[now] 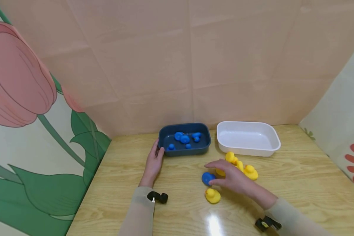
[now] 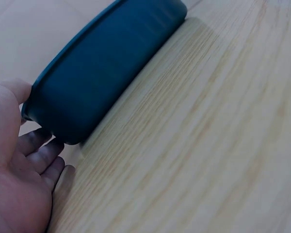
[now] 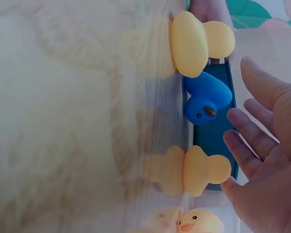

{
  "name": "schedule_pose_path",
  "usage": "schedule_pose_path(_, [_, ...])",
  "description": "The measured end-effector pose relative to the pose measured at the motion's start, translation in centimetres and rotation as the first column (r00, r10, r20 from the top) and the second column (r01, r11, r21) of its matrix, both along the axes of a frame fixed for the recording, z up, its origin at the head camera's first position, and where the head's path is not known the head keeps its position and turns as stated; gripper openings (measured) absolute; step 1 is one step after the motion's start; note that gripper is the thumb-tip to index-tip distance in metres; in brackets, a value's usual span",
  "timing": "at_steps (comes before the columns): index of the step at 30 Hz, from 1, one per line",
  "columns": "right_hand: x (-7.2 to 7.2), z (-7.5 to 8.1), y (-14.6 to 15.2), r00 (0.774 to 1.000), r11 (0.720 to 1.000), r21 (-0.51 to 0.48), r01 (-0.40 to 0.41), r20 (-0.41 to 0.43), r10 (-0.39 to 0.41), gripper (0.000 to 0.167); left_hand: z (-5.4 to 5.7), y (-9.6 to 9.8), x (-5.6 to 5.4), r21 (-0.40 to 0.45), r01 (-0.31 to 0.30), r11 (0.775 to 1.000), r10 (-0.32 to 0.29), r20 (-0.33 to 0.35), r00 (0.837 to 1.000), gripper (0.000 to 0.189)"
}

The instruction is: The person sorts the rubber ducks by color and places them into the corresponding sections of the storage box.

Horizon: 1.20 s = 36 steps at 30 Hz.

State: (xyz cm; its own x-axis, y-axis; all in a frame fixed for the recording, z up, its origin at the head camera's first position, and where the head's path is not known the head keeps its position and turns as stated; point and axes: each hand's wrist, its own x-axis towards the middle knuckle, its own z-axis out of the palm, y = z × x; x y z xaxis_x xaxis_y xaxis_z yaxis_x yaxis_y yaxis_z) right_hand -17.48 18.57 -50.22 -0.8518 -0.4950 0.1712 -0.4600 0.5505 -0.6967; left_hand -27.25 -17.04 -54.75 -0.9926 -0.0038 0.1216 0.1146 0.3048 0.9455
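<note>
My left hand (image 1: 154,160) holds the left end of a dark blue tub (image 1: 184,152), thumb at the near corner and fingers along the side; the left wrist view shows the thumb at the rim (image 2: 32,92). Several small blue rubber ducks (image 1: 184,139) lie inside the tub. My right hand (image 1: 233,177) hovers with spread fingers around a blue rubber duck (image 1: 207,178) on the table. In the right wrist view a gap shows between this blue duck (image 3: 206,94) and the fingers. A yellow rubber duck (image 1: 213,196) sits just nearer to me.
A white tub (image 1: 247,152) stands right of the dark one, both close to the back wall. Several yellow rubber ducks (image 1: 250,172) cluster before the white tub, partly hidden by my right hand. The wooden table (image 1: 183,203) meets printed cloth walls on both sides.
</note>
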Motion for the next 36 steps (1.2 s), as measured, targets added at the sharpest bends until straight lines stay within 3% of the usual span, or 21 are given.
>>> schedule_pose_path(8, [-0.1,-0.6,-0.2,0.998,0.999,0.000,-0.034,-0.045,0.034,0.055,0.1,0.0,0.1,0.007,0.001,1.000,-0.001,0.015,1.000,0.061])
schedule_pose_path(24, [-0.1,-1.1,-0.1,0.998,0.998,0.038,-0.057,0.013,0.057,0.058,0.1,0.0,0.2,-0.012,0.007,1.000,-0.007,0.009,1.000,0.067])
schedule_pose_path(36, [-0.1,-1.2,-0.2,0.996,0.995,0.068,-0.078,-0.034,0.081,0.058,0.1,0.0,0.1,0.003,0.000,1.000,0.000,0.005,1.000,0.061])
